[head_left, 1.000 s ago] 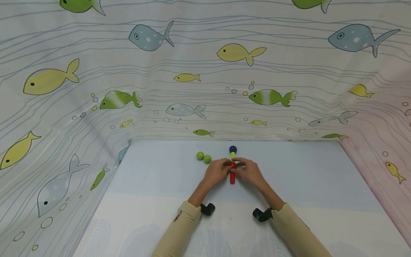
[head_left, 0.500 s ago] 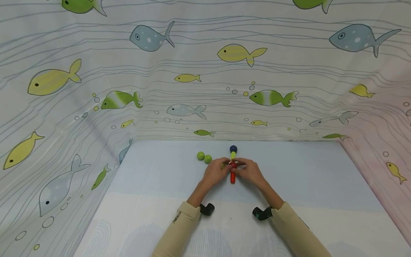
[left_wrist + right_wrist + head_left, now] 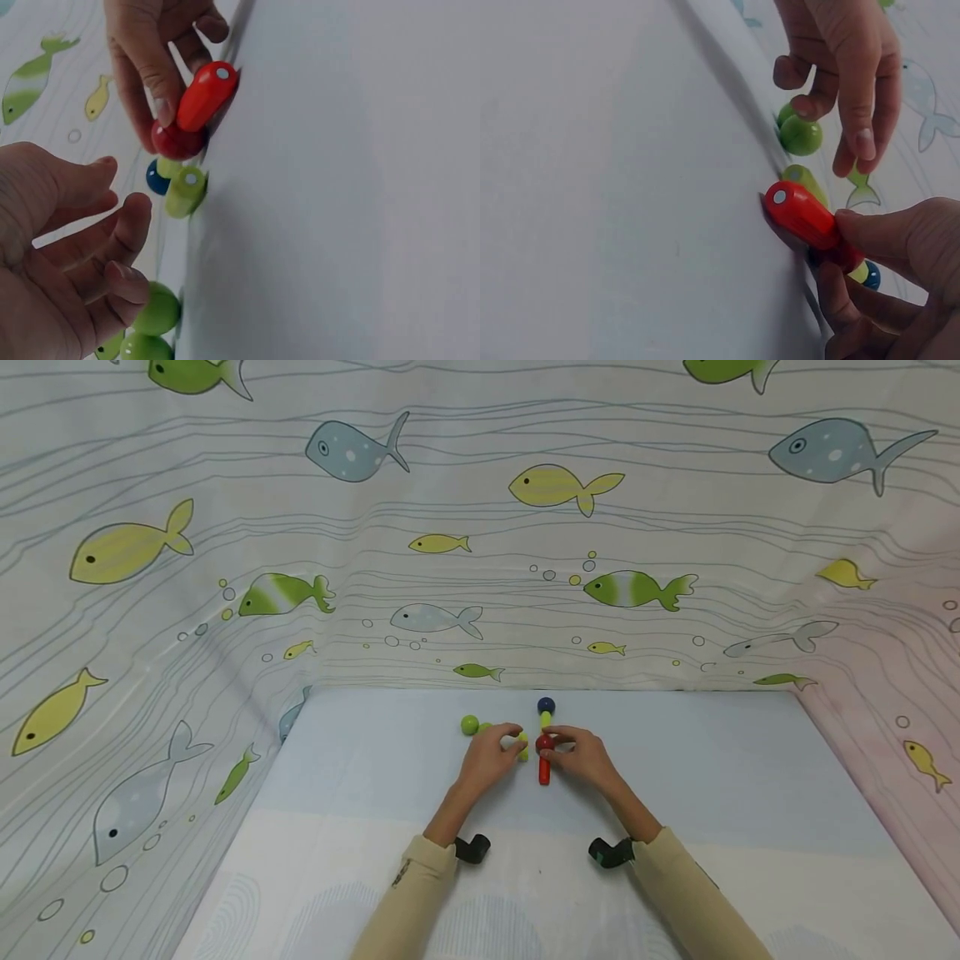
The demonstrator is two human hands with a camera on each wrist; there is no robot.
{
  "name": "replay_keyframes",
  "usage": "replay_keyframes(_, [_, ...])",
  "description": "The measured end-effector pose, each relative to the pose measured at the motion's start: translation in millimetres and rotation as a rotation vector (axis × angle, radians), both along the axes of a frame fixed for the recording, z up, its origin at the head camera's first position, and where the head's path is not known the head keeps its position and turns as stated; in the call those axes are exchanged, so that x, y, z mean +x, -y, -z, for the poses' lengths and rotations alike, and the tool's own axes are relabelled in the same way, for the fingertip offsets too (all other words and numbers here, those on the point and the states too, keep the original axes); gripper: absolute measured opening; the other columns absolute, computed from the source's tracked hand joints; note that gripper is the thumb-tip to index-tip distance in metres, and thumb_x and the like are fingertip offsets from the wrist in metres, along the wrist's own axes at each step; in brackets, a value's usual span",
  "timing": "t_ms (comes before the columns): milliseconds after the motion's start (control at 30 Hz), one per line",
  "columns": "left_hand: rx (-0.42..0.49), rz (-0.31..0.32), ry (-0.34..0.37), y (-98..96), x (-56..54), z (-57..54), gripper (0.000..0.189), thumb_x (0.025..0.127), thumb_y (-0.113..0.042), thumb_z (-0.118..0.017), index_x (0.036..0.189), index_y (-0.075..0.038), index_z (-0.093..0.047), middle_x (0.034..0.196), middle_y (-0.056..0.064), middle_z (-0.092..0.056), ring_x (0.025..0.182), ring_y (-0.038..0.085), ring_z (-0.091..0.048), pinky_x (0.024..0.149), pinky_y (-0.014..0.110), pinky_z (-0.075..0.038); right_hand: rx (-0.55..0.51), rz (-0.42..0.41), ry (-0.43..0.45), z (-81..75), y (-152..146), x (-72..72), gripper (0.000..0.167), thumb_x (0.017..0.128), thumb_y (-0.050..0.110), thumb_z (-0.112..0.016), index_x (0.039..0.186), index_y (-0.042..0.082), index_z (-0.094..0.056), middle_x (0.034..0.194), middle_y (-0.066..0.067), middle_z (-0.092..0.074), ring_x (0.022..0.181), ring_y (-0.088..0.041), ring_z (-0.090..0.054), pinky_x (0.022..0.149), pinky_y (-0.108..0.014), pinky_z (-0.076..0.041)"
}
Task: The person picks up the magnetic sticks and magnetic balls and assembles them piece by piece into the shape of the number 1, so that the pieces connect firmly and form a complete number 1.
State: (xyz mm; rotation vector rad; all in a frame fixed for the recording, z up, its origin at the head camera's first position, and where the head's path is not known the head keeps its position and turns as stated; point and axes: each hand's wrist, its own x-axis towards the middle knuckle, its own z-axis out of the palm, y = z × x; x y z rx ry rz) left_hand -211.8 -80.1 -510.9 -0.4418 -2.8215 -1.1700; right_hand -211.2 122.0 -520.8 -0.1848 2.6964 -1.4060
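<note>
In the head view my right hand pinches a red ball between thumb and fingers. A red rod with a silvery dot on its end extends from the ball toward me. On the far side, a yellow-green rod leads to a dark blue ball; all form one line. My left hand hovers left of them, thumb and fingers apart, holding nothing. Beside its fingertips lies another yellow-green rod, apart from the left hand in the left wrist view.
Two green balls sit together beyond my left hand, one partly hidden by it in the head view. A pale blue and white surface lies beneath, with fish-printed walls behind and at both sides.
My left hand has drawn back leftward from the red ball, exposing the loose yellow-green rod and covering part of one green ball. My right hand stays on the red ball.
</note>
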Motion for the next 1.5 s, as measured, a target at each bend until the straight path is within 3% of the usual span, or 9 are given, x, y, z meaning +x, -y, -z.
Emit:
replay_keyframes(133, [-0.001,-0.025,-0.023,5.6,-0.7,-1.9,0.029,0.094,-0.021,-0.070,0.119,-0.007,-0.069,0.116,0.006,-0.069,0.083,0.016,-0.064,0.078,0.033,-0.053,0.003,0.013,0.030,1.6,0.3,-3.1,0.043,0.088,0.023,-0.077,0.128,0.015,-0.067,0.110,-0.008,-0.069,0.106,-0.031,-0.060,0.082,-0.043,-0.052])
replay_keyframes(367, [0.009,-0.065,-0.048,14.0,-2.8,-2.9,0.029,0.093,-0.022,-0.071,0.119,-0.007,-0.069,0.119,0.007,-0.068,0.110,0.023,-0.061,0.096,0.040,-0.048,-0.009,0.005,0.029,3.2,-1.0,-7.6,0.043,0.088,0.025,-0.076,0.129,0.015,-0.066,0.112,-0.009,-0.068,0.111,-0.033,-0.058,0.081,-0.042,-0.053])
replay_keyframes(567, [0.053,-0.087,-0.081,20.5,-5.2,-2.7,0.030,0.092,-0.021,-0.072,0.118,-0.005,-0.069,0.119,0.008,-0.068,0.116,0.024,-0.059,0.098,0.041,-0.046,-0.038,-0.002,0.030,7.1,-1.6,-11.4,0.043,0.088,0.024,-0.076,0.129,0.015,-0.066,0.113,-0.009,-0.068,0.112,-0.033,-0.057,0.077,-0.039,-0.054])
replay_keyframes(667, [0.083,-0.095,-0.099,23.1,-6.3,-2.5,0.031,0.091,-0.019,-0.074,0.117,-0.003,-0.070,0.118,0.009,-0.068,0.113,0.026,-0.060,0.095,0.042,-0.047,-0.037,-0.001,0.032,8.2,-1.3,-12.9,0.043,0.088,0.024,-0.076,0.129,0.016,-0.066,0.113,-0.008,-0.068,0.113,-0.032,-0.057,0.078,-0.038,-0.054])
replay_keyframes(933, [0.117,-0.114,-0.105,27.4,-8.7,-0.7,0.031,0.088,-0.015,-0.076,0.116,-0.001,-0.069,0.116,0.012,-0.067,0.086,0.024,-0.062,0.080,0.040,-0.051,-0.034,0.007,0.032,5.3,0.0,-13.4,0.042,0.088,0.024,-0.075,0.129,0.015,-0.066,0.111,-0.008,-0.069,0.111,-0.031,-0.057,0.079,-0.039,-0.053])
replay_keyframes(1167, [0.114,-0.136,-0.111,29.4,-10.1,3.0,0.032,0.085,-0.011,-0.078,0.114,0.000,-0.069,0.115,0.013,-0.067,0.098,0.027,-0.063,0.084,0.042,-0.051,-0.032,0.006,0.030,6.6,0.0,-13.4,0.042,0.088,0.023,-0.075,0.128,0.015,-0.066,0.111,-0.008,-0.069,0.111,-0.031,-0.058,0.081,-0.040,-0.052])
replay_keyframes(1500, [0.081,-0.173,-0.092,31.9,-12.2,8.0,0.030,0.083,-0.006,-0.079,0.111,-0.001,-0.070,0.113,0.013,-0.067,0.093,0.024,-0.064,0.082,0.039,-0.052,-0.041,-0.004,0.020,6.5,-1.8,-14.0,0.042,0.088,0.023,-0.075,0.128,0.014,-0.066,0.111,-0.008,-0.068,0.111,-0.031,-0.057,0.080,-0.040,-0.052])
